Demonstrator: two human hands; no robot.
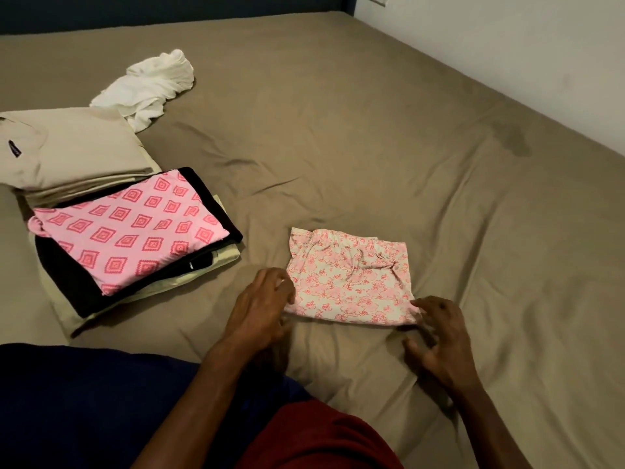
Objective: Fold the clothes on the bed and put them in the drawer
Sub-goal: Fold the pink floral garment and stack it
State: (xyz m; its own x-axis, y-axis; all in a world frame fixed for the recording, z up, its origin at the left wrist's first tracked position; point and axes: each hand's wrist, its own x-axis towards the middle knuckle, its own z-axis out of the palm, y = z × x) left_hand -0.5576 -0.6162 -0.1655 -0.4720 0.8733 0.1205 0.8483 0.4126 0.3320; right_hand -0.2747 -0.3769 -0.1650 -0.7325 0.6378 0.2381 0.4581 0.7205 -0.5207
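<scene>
A small cream garment with a pink flower print (351, 279) lies folded into a rough square on the tan bed sheet (372, 147), right in front of me. My left hand (260, 306) is at its lower left corner, fingers bent and touching the edge. At the lower right corner is my right hand (436, 336), fingers spread and loosely curled, the tips at the cloth. Neither hand plainly grips it. To the left sits a stack of folded clothes, with a pink diamond-print piece (132, 228) on a black one (77, 292).
A folded beige garment (74, 147) lies behind the stack, and a crumpled white garment (152, 89) sits further back. A white wall (524, 45) runs along the bed's right side. A dark headboard is at the far end. No drawer is in view.
</scene>
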